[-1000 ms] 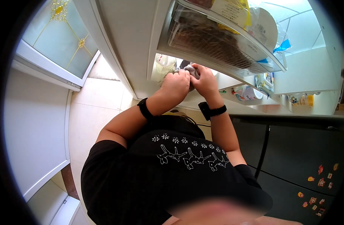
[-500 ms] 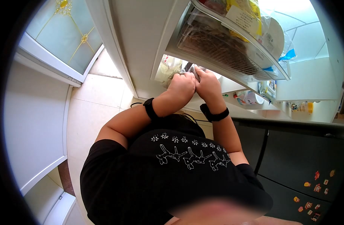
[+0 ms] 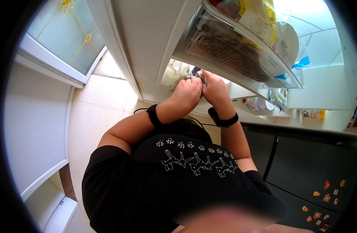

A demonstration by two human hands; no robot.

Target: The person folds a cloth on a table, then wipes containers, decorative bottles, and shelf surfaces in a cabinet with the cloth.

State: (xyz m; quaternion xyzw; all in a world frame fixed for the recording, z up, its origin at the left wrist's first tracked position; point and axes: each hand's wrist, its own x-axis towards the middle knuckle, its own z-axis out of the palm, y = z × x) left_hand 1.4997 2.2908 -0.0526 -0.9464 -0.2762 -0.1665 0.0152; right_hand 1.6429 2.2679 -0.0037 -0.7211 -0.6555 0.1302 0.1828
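Close together inside a lit cabinet opening, my left hand (image 3: 187,92) and my right hand (image 3: 215,88) both have their fingers closed on a small, crumpled grey cloth (image 3: 203,79). Most of the cloth is hidden by the fingers. Just beyond my left hand sits a pale, see-through plastic bag (image 3: 176,72) with red print; what it holds is hard to make out. A dark item shows behind the fingers, too covered to name.
Above my hands juts a clear-fronted basket (image 3: 233,50) with packed food. To the right are shelves with a white tub (image 3: 260,103) and a yellow-lidded jar (image 3: 316,115). A dark fridge (image 3: 314,167) with magnets stands lower right; a glass-panelled door (image 3: 65,35) is at left.
Both hands stay together in the opening, with only a slight shift of the fingers. Less of the grey cloth shows above them now. The view has tilted a little.
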